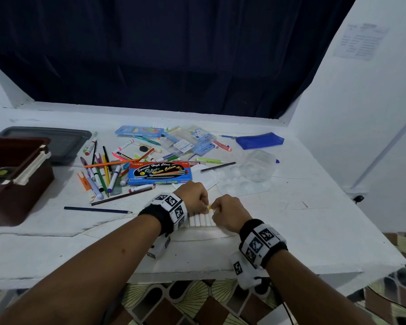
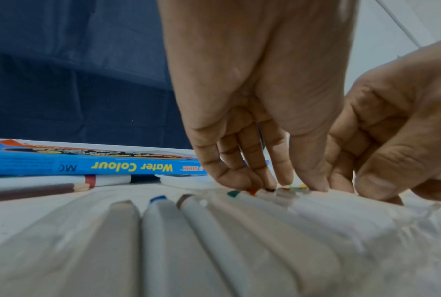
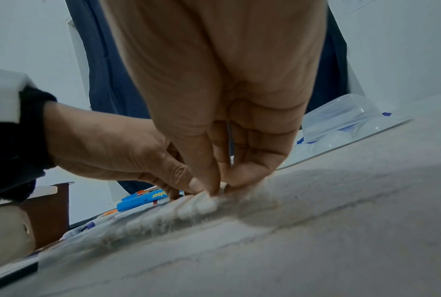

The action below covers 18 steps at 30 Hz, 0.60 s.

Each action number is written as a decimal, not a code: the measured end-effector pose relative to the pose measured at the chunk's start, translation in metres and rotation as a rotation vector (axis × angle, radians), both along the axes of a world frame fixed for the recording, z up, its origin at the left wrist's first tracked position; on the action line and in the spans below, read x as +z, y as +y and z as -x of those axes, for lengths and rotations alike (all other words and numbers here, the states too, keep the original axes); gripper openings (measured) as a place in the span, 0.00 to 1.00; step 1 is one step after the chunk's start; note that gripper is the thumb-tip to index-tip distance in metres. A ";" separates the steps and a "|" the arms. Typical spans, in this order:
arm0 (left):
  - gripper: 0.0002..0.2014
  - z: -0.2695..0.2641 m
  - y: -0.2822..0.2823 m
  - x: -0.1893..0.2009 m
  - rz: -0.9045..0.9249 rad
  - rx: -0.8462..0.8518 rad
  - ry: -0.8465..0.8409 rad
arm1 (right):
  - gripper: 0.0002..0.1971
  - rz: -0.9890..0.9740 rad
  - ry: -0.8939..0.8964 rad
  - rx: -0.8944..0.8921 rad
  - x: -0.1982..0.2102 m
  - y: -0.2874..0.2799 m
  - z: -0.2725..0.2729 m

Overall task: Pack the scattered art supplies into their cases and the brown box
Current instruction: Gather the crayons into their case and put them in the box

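I am seeing both hands meeting low in the centre of the head view, over a row of white paint tubes lying side by side in a clear plastic tray on the white table. My left hand is curling its fingers down, fingertips pressing on the coloured cap ends of the tubes. My right hand is pinching a small yellow-capped tube between thumb and fingers, just at the right end of the row. Just above the hands, the blue Water Colour box is lying flat, with a brown pencil and a dark blue pencil to its lower left. At the left edge of the frame the brown box is standing open, with a grey lid lying behind it. Further up, a scatter of markers and pencils is spreading left of centre, and clear pen cases are sitting above the middle. To the right, a clear palette and a clear plastic container are lying near each other, and a blue pouch is resting beyond them.
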<state>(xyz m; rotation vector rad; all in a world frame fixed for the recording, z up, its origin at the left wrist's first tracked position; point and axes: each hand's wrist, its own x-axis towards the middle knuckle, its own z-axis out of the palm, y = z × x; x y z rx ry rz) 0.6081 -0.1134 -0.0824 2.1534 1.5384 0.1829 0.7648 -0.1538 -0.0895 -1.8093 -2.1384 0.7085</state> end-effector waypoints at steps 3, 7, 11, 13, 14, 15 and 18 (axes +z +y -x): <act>0.11 0.005 0.001 0.007 0.012 -0.063 -0.005 | 0.15 0.047 0.033 0.030 0.005 0.005 -0.008; 0.10 0.024 0.009 0.022 -0.004 -0.074 -0.054 | 0.14 -0.022 0.007 0.063 0.029 0.020 -0.021; 0.09 0.054 0.018 0.038 -0.027 -0.013 -0.092 | 0.12 -0.084 0.057 0.051 0.056 0.048 -0.024; 0.08 0.072 0.022 0.045 -0.049 0.009 -0.084 | 0.10 -0.105 0.087 0.064 0.065 0.065 -0.020; 0.08 0.081 0.025 0.049 -0.057 0.015 -0.078 | 0.08 -0.113 0.096 0.070 0.069 0.075 -0.018; 0.07 0.088 0.028 0.052 -0.063 0.022 -0.074 | 0.06 -0.116 0.102 0.072 0.072 0.085 -0.015; 0.07 0.106 0.044 0.059 -0.071 0.072 -0.044 | 0.03 -0.109 0.131 0.041 0.079 0.118 -0.009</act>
